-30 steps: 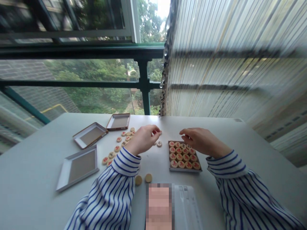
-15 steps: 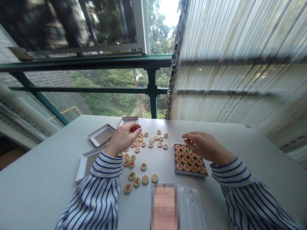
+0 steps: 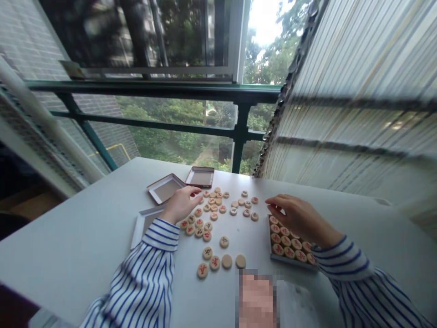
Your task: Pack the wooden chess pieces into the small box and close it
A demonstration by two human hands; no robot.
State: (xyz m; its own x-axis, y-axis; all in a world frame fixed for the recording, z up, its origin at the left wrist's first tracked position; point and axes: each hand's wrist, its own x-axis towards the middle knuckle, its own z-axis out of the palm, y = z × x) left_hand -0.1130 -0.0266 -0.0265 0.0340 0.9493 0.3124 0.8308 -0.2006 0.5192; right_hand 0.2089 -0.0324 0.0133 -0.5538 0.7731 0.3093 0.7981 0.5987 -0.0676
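My left hand [image 3: 180, 203] is over the left edge of the scattered round xiangqi pieces [image 3: 214, 208]. Its thumb and forefinger are apart, close to a piece, with nothing visible between them. My right hand [image 3: 302, 218] hovers above a shallow box [image 3: 292, 262] filled with rows of red-lettered xiangqi pieces [image 3: 287, 253]; its fingers point left, the thumb lies apart below them, and I see nothing held. The hand hides the box's back right part. Nearer me lie several loose pieces, among them a blank face-down piece [image 3: 241, 261].
Three shallow trays lie at the left and back of the white table [image 3: 85, 218]: a brown-rimmed tray [image 3: 201, 185], a second brown-rimmed tray [image 3: 166, 176] and a white tray [image 3: 138, 230]. Behind are a green railing [image 3: 170, 89] and a string curtain [image 3: 341, 123]. A pixelated patch [image 3: 257, 300] covers the front.
The view has turned left, so the table appears shifted right. My left hand has drawn back from the far tray toward the pieces' left edge. My right hand stays above the box.
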